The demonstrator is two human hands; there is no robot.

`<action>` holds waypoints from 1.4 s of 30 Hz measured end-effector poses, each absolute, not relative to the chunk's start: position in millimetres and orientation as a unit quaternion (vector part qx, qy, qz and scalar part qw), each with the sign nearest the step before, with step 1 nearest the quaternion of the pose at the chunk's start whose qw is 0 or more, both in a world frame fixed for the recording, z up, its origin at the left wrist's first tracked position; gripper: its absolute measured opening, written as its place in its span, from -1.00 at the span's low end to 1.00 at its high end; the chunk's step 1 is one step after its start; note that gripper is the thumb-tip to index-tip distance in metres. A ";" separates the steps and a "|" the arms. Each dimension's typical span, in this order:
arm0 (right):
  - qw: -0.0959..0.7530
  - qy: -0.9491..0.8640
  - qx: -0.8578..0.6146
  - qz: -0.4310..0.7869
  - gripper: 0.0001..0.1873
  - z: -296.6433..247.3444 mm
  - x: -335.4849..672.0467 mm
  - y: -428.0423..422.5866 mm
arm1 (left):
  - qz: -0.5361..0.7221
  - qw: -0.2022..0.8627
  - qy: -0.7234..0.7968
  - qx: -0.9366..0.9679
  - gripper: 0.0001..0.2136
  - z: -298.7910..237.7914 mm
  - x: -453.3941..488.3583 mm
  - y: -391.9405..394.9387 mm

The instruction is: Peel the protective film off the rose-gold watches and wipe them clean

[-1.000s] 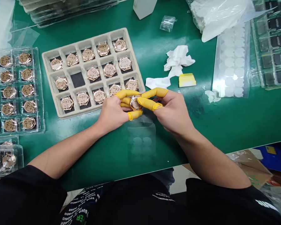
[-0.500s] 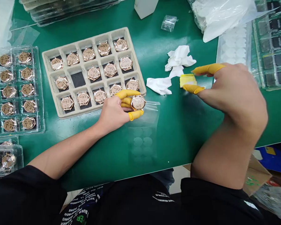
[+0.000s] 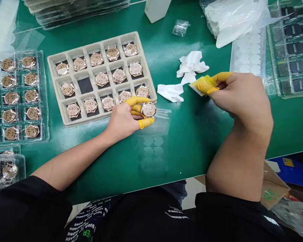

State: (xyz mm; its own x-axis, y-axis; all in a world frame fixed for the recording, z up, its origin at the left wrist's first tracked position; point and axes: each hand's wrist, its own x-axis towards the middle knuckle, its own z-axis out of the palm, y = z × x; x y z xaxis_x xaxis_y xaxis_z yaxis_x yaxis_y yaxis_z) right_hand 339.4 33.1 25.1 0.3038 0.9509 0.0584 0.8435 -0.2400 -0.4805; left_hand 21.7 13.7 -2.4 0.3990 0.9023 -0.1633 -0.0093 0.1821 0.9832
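Note:
My left hand (image 3: 131, 116), with yellow finger cots on, is closed around the edges of a rose-gold watch case (image 3: 148, 110), its printed back facing up. Just behind it lies a beige tray (image 3: 51, 72) of similar watch cases, each in its own compartment; one compartment in the middle row shows only its black pad (image 3: 85, 85). To the right, my right hand (image 3: 227, 89), also in yellow finger cots, pinches a small yellow pad (image 3: 199, 84) that is tilted up off the table. Crumpled white tissues (image 3: 192, 64) lie beside that pad.
Clear plastic trays of watch cases (image 3: 46, 117) stand at the left. A clear film sheet with round stickers (image 3: 153, 151) lies in front of my left hand. At the right are a white plastic bag (image 3: 237, 20) and a tray of black pieces (image 3: 280, 80). Stacked trays (image 3: 73, 13) sit at the back.
My right hand's fingers have closed on the yellow pad, which is now lifted and tilted. The left hand still holds the watch case in the same place.

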 end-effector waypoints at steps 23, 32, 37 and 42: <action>0.293 -0.746 -0.537 0.264 -0.82 16.0 228.3 1.1 | 0.375 0.676 0.400 0.492 -0.48 -3.2 23.1 10.6; 0.369 -0.780 -0.487 0.138 -0.93 23.2 233.4 -2.5 | 0.371 0.660 0.415 0.504 -0.48 -2.5 22.4 11.0; 0.367 -0.806 -0.444 0.138 -0.92 11.4 227.7 -4.0 | 0.369 0.663 0.427 0.492 -0.49 -3.1 22.6 10.0; 0.357 -0.803 -0.449 0.161 -0.82 12.0 226.2 -4.0 | 0.378 0.658 0.433 0.486 -0.49 -2.3 22.5 10.5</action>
State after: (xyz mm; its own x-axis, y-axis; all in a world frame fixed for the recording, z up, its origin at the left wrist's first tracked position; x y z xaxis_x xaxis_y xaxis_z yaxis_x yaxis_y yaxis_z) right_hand 226.2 -4.0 12.0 -0.3420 0.8358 0.4295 0.6060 0.5455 -0.5790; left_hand 22.5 10.5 -2.3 0.3386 0.9189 -0.2025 -0.0767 0.2415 0.9674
